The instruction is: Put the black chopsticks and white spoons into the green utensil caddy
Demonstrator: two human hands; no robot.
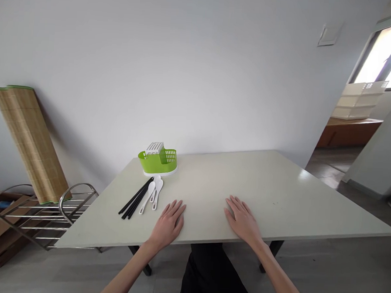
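Palm down on the pale table (pixel 210 182), my left hand (pixel 168 223) lies flat near the front edge, holding nothing. Just beyond its fingertips, to the left, are three white spoons (pixel 158 188) with dark markings on their handles. Several black chopsticks (pixel 135 199) lie in a loose bundle beside the spoons. Behind them, by the wall, stands a green utensil basket (pixel 155 164) with a white base and a white slotted piece on top. My right hand (pixel 242 219) also rests flat on the tabletop, fingers extended and touching only the table.
A rolled bamboo mat (pixel 34 147) leans on the wall at left, above a metal rack (pixel 47 215) with cardboard boxes (pixel 5 237) near it. White stacked bins (pixel 358 100) stand by a window at far right. The wall (pixel 218 77) borders the table's back edge.
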